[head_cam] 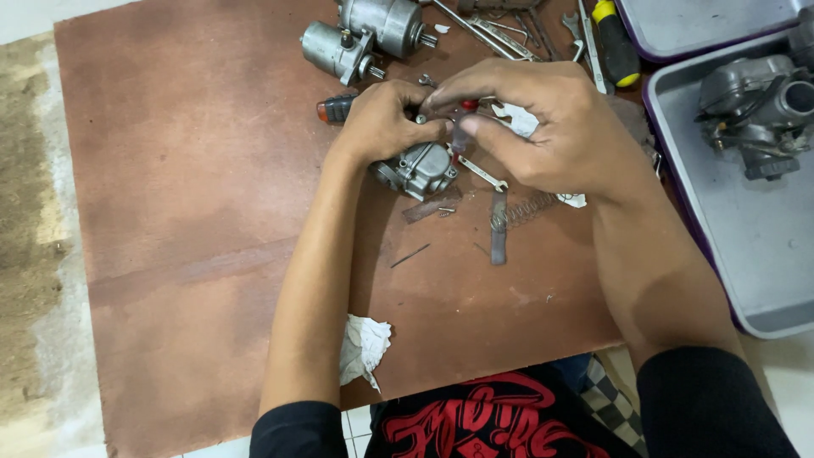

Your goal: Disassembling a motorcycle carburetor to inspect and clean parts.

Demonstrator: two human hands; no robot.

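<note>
Brown board covers the counter (212,212) under my arms, its left half bare right out to the edge, where pale floor shows, and its near edge ends just in front of my chest. My left hand (381,123) is curled tight over the top of a small grey metal carburetor body (420,170), which sits on the board near the middle, slightly toward the far side. My right hand (543,127) comes in from the right, thumb and fingers pressed together on a thin red-tipped tool (462,127) that stands over the carburetor body; both hands touch each other above it.

A red-and-black handle (335,108) pokes out from behind my left hand. Just beyond, two grey starter motors (365,38) lie close to the far edge, with wrenches (500,34) and a yellow-and-black screwdriver (617,47) beside them. On the near side of my hands lie a small spanner (482,174), a coiled spring (526,210) and a dark flat strip (498,237). A crumpled white rag (363,348) sits by my left forearm near the board's front edge. On the right, a grey tray (746,254) with a purple rim butts against the board and holds another carburetor (759,110), crowding that side.
</note>
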